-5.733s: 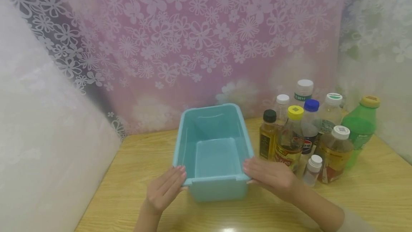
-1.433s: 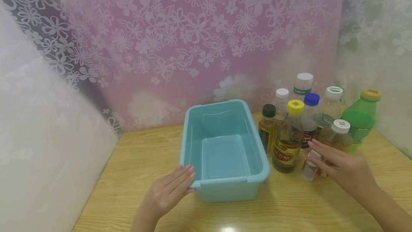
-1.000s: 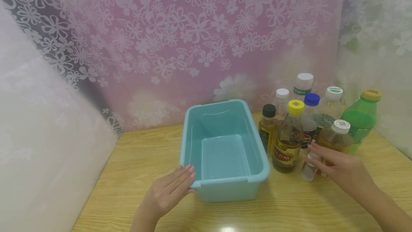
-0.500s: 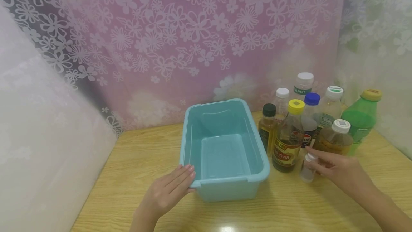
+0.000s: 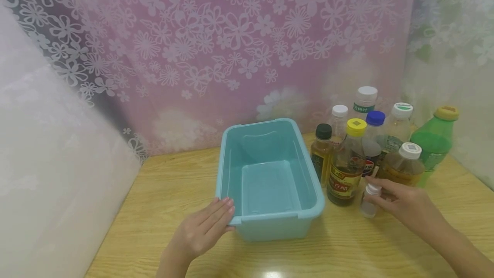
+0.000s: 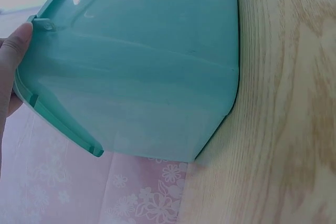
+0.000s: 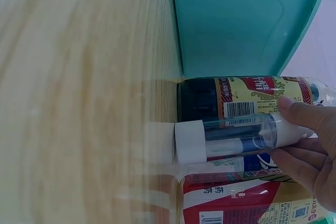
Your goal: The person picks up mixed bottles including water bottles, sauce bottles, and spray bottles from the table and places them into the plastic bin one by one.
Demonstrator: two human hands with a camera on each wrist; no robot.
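Note:
My left hand [image 5: 198, 231] grips the near left corner of a light teal plastic tub [image 5: 270, 228], fingers over the rim and thumb under it. In the left wrist view the thumb presses the outside of the tub's wall [image 6: 147, 66]. To the right of the tub, my right hand [image 5: 409, 205] pinches a small clear bottle [image 5: 369, 206] by its white cap. Seen from the right wrist, thumb and fingers sit around that white top, and the bottle's white base [image 7: 190, 142] is at the wooden table [image 7: 94, 108]. Nothing lies inside the tub.
Close by the small bottle stand a yellow-capped bottle of dark liquid [image 5: 341, 181] and a white-capped brown drink bottle [image 5: 401, 170]. Behind are a black-capped bottle [image 5: 319, 162], a blue-capped bottle [image 5: 374, 140], a green bottle [image 5: 432, 145] and others. A floral curtain [image 5: 251, 46] backs the table.
Earlier both hands held the tub, which has since shifted slightly right. My right hand left its rim, reached the small bottle and closed on its cap; the left stayed at the rim.

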